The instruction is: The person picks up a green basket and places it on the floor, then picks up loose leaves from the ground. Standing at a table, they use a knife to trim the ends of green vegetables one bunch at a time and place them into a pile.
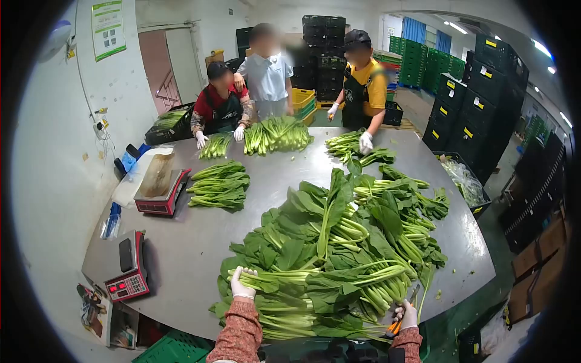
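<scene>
A big heap of leafy green vegetables point(339, 242) covers the near part of the metal table point(175, 260). My left hand point(243, 282), in a white glove, is closed round the pale stem ends of some greens at the heap's left side. At its lower right edge, my right hand point(407, 315), also gloved, grips orange-handled cutters point(394, 327), with the blades pointing up beside the stems. Sorted greens point(219, 184) lie in a pile farther back on the left.
Two red scales point(160, 196) stand at the table's left; a phone point(126, 255) rests on the nearer one. Across the table are three people point(366, 91), with greens before them. Black crates point(463, 121) are stacked at right. A green crate point(172, 348) sits below the near edge.
</scene>
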Tool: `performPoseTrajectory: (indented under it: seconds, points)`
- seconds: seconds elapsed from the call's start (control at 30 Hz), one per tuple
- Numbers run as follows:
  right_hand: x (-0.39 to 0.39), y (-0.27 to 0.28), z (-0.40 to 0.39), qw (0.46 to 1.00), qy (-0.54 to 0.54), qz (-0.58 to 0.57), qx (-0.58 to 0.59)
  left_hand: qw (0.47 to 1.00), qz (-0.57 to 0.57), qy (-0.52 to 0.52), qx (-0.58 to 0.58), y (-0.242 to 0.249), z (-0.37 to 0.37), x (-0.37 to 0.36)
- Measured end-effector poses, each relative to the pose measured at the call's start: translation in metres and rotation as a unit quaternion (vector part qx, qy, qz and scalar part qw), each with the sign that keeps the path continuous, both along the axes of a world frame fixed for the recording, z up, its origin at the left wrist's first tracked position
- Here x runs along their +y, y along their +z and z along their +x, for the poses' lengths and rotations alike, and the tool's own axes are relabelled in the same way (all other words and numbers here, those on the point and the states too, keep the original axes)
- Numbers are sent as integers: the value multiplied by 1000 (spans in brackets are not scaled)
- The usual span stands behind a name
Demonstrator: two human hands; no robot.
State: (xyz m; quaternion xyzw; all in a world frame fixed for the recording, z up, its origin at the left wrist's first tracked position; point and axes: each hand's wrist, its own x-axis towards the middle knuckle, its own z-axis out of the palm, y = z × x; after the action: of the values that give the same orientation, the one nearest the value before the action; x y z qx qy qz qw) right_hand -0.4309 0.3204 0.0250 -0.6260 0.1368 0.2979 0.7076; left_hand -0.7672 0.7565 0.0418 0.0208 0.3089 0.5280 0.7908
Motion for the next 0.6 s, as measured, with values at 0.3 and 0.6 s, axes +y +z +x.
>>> performPoseTrajectory:
  seconds: [0.3, 0.6]
  points:
    - [-1, -2, 0, 1000, 5, 9, 3, 1000, 4, 8, 6, 3, 1, 0]
    - [-1, 0, -1, 1000, 11, -5, 0, 1000, -2, 8, 3, 3, 0, -3]
